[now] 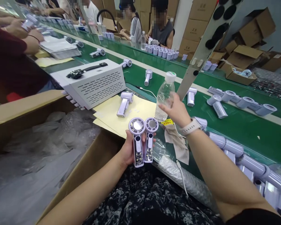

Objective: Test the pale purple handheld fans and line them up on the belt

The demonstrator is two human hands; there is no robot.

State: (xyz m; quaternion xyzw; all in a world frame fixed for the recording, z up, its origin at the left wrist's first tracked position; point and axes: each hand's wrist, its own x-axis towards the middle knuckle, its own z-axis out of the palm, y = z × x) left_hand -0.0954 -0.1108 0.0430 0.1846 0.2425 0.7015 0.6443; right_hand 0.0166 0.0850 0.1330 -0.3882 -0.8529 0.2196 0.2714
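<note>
Bottle [164, 92] and slanted post [201, 51] obstruct; bare belt [247, 133] shows to their right.

The one camera sits on the person's head, facing forward and down over the lap [140, 193], which fills the bottom of the frame up close. The left hand [127, 148] and right hand [176, 109] come near mid-frame. Beyond, the green table [239, 125] recedes toward the upper left; stacked cartons [196, 28] stand farther off, along the top.
</note>
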